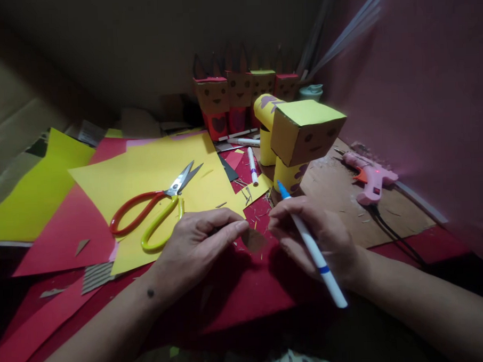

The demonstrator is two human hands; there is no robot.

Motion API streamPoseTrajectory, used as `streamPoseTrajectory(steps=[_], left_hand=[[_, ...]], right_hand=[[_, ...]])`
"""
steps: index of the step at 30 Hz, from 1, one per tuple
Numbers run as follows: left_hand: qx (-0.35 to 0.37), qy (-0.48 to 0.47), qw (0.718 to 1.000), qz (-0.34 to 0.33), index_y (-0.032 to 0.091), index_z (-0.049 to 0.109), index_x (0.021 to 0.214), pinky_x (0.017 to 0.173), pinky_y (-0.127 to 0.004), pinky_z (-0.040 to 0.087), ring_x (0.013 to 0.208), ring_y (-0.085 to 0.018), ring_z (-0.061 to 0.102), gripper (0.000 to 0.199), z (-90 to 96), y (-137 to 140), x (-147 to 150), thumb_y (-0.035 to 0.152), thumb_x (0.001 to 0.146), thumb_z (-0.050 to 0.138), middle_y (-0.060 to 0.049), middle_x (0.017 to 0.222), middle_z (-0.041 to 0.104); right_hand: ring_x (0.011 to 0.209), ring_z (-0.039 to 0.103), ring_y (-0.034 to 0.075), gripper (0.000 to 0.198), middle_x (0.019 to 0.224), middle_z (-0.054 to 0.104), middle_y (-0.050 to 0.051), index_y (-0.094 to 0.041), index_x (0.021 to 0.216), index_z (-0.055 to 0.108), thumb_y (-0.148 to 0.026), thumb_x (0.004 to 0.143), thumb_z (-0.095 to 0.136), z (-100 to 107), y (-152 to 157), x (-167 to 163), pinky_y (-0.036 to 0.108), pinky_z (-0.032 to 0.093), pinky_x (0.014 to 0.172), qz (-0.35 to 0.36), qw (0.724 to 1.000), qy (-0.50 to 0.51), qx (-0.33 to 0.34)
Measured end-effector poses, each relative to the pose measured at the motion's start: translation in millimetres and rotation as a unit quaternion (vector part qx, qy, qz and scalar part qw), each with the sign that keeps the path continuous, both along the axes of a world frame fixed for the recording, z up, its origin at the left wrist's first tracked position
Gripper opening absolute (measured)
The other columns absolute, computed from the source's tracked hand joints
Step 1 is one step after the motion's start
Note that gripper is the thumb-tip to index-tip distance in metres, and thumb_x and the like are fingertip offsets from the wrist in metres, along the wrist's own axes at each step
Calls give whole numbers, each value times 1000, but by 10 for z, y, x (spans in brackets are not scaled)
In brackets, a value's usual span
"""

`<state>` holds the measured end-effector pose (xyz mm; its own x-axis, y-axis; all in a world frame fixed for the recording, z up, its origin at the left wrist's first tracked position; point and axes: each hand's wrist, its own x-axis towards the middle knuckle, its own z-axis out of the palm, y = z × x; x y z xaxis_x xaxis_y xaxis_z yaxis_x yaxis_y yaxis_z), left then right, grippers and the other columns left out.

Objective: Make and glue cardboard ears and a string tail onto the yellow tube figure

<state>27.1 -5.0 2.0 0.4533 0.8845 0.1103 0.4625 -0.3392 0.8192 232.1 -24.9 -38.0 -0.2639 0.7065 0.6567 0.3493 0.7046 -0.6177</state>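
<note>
Between thumb and fingers, my left hand (208, 241) pinches a small brown cardboard piece (255, 240) above the red tabletop. My right hand (319, 236) grips a white marker (311, 247) with a blue tip and a blue band; the tip points up and away from me. Just beyond that hand stands a cardboard animal figure (309, 138), its box head topped in light green with a drawn face, its body yellow with purple patches. Left of my left hand, scissors (172, 197) with one red and one yellow-green handle lie with blades slightly apart on yellow paper (156, 163).
A pink glue gun (369, 175) lies on a cardboard sheet (335, 219) at the right, its cord running forward. Several box-headed figures (216, 102) stand at the back. A purple-banded marker (252, 166) and scraps lie mid-table; red paper (63, 231) spreads left.
</note>
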Motion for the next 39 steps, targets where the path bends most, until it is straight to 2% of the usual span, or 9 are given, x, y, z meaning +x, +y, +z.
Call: streamPoseTrajectory(steps=[3,5,10,15,21,24,26,28,39], left_hand=[[-122,50,991,15,17,65,67,47,-19,41,54,-10,54,29,-22,31,68,36,86,55,3,59,61],[-123,98,988,11,17,66,67,49,-20,40,54,-11,54,29,-73,43,101,36,85,54,2,58,61],[21,205,978,32,18,68,74,57,-25,42,60,-14,58,23,-239,64,105,33,85,53,-2,66,68],[110,209,970,65,19,68,91,57,-23,42,58,-13,61,19,-230,87,43,32,86,55,-1,70,71],[168,143,975,-7,20,68,85,54,-20,44,59,-10,63,14,-190,-28,-84,27,87,56,1,71,71],[307,179,934,-34,16,68,91,52,-24,43,55,-12,60,16,-285,-145,-75,25,89,55,-1,68,69],[407,216,887,-33,12,68,93,47,-28,37,49,-14,53,16,-356,-214,-47,21,89,56,-1,59,62],[454,237,858,-36,8,68,94,46,-31,33,47,-15,47,15,-407,-263,-20,17,88,57,0,55,55],[433,242,864,-87,1,61,105,53,-36,40,55,-19,49,27,-477,-301,-47,8,84,45,-4,65,56]], right_hand=[[75,66,13,29,85,65,4,-19,107,56,-6,82,61,42,-26,7,22,55,68,-22,1000,-2,16],[67,65,12,24,78,65,3,-15,107,59,-8,83,61,79,-43,13,22,55,64,-15,1000,4,21],[70,65,15,23,79,69,7,-13,107,68,-12,89,54,136,-39,40,27,55,62,27,997,56,-37],[63,61,12,23,77,70,4,-14,100,72,-13,90,51,205,-41,46,24,51,58,32,991,28,-126],[46,53,8,3,60,60,-4,-16,83,62,-16,83,60,211,-17,-7,19,41,43,17,927,94,-364],[47,52,7,1,61,61,-4,-17,81,62,-17,81,63,196,29,-32,17,39,41,47,903,91,-416],[50,53,7,2,64,63,-3,-17,80,61,-16,81,64,192,58,-56,17,40,43,54,906,79,-413],[53,54,7,3,67,63,-3,-16,80,61,-14,80,63,186,81,-85,16,41,45,52,915,55,-395],[61,62,10,3,71,67,0,-15,83,60,-12,82,60,56,110,-191,18,49,55,39,949,-25,-312]])
